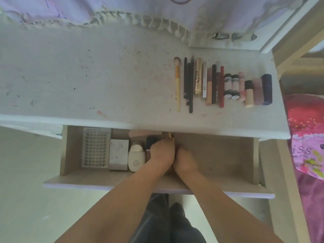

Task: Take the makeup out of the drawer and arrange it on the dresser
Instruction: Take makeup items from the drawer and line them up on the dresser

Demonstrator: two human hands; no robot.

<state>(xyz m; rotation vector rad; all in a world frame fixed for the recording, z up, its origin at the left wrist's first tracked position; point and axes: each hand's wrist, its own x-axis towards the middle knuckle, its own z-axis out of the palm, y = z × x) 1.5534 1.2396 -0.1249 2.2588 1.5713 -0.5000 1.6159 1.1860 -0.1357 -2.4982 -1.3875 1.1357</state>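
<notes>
Hands meet mid-drawer (228, 155); left hand (162, 151) curls on a dark compact (151, 142); right hand (185, 159) grip unclear; desk (105, 76) row lies up-right.

brightness: pretty soft and even from where I'm sitting, daylight-ish, slightly washed out, nothing dim
light source: can't really pin it down, seems brightest over the dresser (87, 76) top
shadows: back of the drawer (219, 155) sits in shade under the dresser edge; only a faint shadow around the hands (162, 151)
glare: none I can spot, just pale low-contrast whites
blur: whole frame is a bit soft, labels on the makeup (228, 85) unreadable, hands smeared
distortion: wide-angle bend, dresser edge curves, corners stretch
focus: cloth (105, 9) up top and the floor look mushiest
</notes>
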